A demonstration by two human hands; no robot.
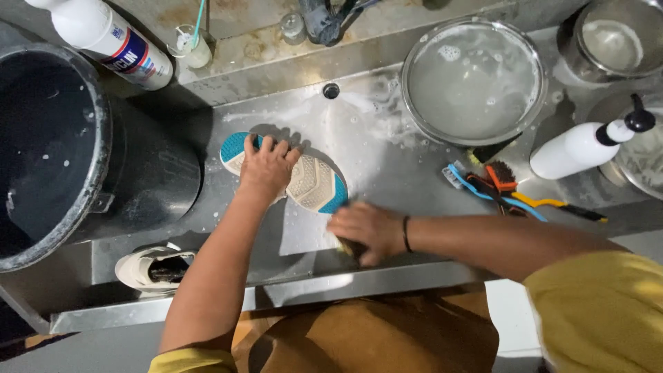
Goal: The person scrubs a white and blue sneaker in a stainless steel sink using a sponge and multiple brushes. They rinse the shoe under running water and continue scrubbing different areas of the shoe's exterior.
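Note:
A sneaker (314,185) lies sole-up on the wet steel counter (387,166); the sole is cream with teal patches at both ends. My left hand (268,168) presses down on the middle of the sole, holding it. My right hand (364,231) is closed around a dark brush whose tip shows below the fingers, at the shoe's white side near the teal end. A black band circles my right wrist.
A large black bucket (103,138) stands at the left. A second white shoe (153,268) sits by the front edge. A steel bowl of soapy water (474,79), several brushes (507,188), a white pump bottle (587,146) and a spray bottle (114,38) lie around.

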